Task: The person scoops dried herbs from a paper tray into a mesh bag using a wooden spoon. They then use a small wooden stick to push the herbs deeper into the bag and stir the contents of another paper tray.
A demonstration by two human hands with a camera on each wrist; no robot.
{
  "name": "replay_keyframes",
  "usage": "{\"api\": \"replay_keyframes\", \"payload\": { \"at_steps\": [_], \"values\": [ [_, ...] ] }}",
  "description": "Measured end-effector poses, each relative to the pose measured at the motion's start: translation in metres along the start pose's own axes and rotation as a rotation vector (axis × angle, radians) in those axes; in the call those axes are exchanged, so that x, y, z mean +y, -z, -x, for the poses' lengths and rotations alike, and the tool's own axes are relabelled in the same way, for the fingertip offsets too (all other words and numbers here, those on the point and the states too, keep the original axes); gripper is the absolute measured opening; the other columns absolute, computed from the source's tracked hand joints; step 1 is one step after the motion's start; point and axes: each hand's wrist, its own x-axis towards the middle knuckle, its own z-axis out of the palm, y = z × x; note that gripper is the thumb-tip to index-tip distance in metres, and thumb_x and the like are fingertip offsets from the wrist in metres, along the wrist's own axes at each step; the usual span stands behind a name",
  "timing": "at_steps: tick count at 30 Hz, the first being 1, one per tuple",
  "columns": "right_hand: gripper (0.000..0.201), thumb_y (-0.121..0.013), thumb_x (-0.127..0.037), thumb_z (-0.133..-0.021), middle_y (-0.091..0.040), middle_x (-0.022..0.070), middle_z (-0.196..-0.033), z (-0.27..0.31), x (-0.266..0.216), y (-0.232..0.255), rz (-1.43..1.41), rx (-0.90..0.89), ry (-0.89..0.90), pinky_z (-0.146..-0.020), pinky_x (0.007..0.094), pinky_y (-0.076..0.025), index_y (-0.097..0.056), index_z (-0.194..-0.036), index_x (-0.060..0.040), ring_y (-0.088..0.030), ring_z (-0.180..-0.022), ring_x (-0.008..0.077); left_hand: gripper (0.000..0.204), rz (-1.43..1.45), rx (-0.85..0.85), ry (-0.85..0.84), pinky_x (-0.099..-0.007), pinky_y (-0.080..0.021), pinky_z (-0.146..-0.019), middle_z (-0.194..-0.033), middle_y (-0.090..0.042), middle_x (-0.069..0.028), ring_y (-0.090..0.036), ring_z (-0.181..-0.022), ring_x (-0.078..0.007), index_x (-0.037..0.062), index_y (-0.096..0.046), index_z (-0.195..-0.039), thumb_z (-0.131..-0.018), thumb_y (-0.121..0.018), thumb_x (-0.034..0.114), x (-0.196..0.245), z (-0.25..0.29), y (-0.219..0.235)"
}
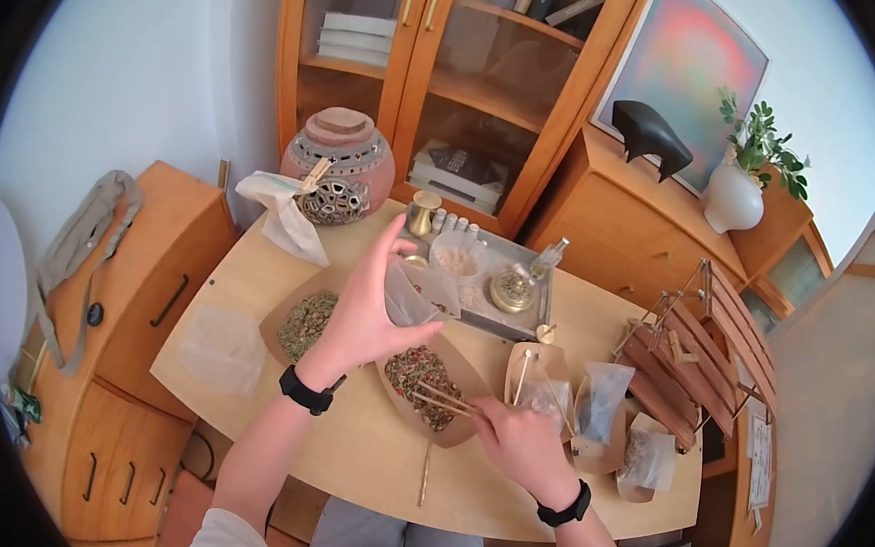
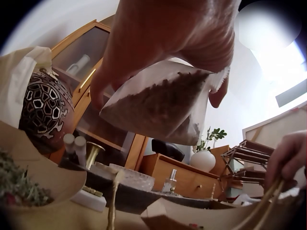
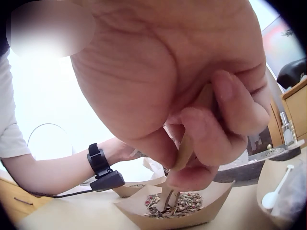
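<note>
My left hand (image 1: 360, 314) holds a small translucent bag (image 1: 418, 297) between thumb and fingers, above the table. In the left wrist view the bag (image 2: 156, 105) bulges with dark dried bits. Wooden tongs (image 1: 440, 398) are pinched in my right hand (image 1: 525, 447). Their tips dip into a mix of dried herbs and petals (image 1: 413, 372) in a brown paper tray (image 1: 460, 435). From the right wrist, curled fingers (image 3: 206, 136) wrap the tongs, whose ends reach the mix (image 3: 189, 203). A second paper tray (image 1: 277, 314) with green dried herbs (image 1: 306, 326) sits left, partly behind my left forearm.
On the right stand paper trays with bags, one holding a blue bag (image 1: 605, 404), beside a slatted wooden rack (image 1: 667, 373). A grey tray (image 1: 530, 314) at the back carries a brass dish (image 1: 512, 291) and a glass bottle (image 1: 549, 258). A patterned pot (image 1: 339, 167) stands back left.
</note>
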Motion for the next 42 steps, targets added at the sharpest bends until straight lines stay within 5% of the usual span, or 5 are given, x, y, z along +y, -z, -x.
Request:
{"api": "replay_keyframes", "payload": {
  "at_steps": [17,23,25,35,42],
  "values": [
    [0.016,-0.072,-0.025,-0.094,-0.072,0.0096,-0.073,-0.041,0.006,-0.002,0.098,-0.015,0.233,-0.054,0.0386,-0.054,-0.075,-0.097,-0.0093,-0.070,-0.061,0.0279,0.118,-0.045,0.005,0.012,-0.0493,-0.040,-0.112,-0.142,-0.054,-0.0158,-0.055,-0.125,-0.0339,0.0049,-0.025,-0.163,-0.068,-0.093,0.025,-0.013,0.019,0.006],
    [0.015,-0.074,-0.024,-0.092,-0.073,0.0099,-0.077,-0.046,0.016,0.031,-0.087,-0.026,0.203,-0.058,0.0401,-0.054,-0.079,-0.099,-0.0116,-0.069,-0.064,0.0314,0.118,-0.359,-0.083,-0.073,-0.0555,-0.033,-0.115,-0.141,-0.053,-0.0161,-0.049,-0.131,-0.0384,0.0101,-0.026,-0.164,-0.068,-0.092,0.025,-0.001,0.022,0.011],
    [0.016,-0.074,-0.022,-0.091,-0.072,0.0113,-0.078,-0.045,0.023,0.048,-0.054,-0.029,0.142,-0.060,0.0410,-0.054,-0.079,-0.101,-0.0114,-0.069,-0.067,0.0331,0.122,-0.388,-0.159,-0.060,-0.0487,-0.035,-0.117,-0.144,-0.054,-0.0143,-0.055,-0.127,-0.0314,0.0048,-0.024,-0.163,-0.066,-0.094,0.025,0.000,0.021,0.015],
    [0.015,-0.073,-0.020,-0.092,-0.071,0.0142,-0.076,-0.065,0.020,0.058,-0.184,0.113,0.149,-0.062,0.0405,-0.055,-0.078,-0.101,-0.0085,-0.069,-0.068,0.0335,0.128,-0.134,-0.396,0.109,-0.0447,-0.042,-0.112,-0.147,-0.052,-0.0148,-0.057,-0.122,-0.0295,0.0045,-0.015,-0.167,-0.067,-0.093,0.021,0.000,0.024,0.008],
    [0.017,-0.073,-0.021,-0.091,-0.072,0.0160,-0.077,-0.058,0.044,0.066,-0.282,0.106,0.010,-0.064,0.0425,-0.056,-0.079,-0.099,-0.0062,-0.070,-0.070,0.0349,0.132,0.042,-0.145,0.194,-0.0458,-0.037,-0.116,-0.146,-0.052,-0.0144,-0.056,-0.128,-0.0272,0.0079,-0.008,-0.168,-0.067,-0.093,0.019,-0.015,0.023,0.009]
  ]
}}
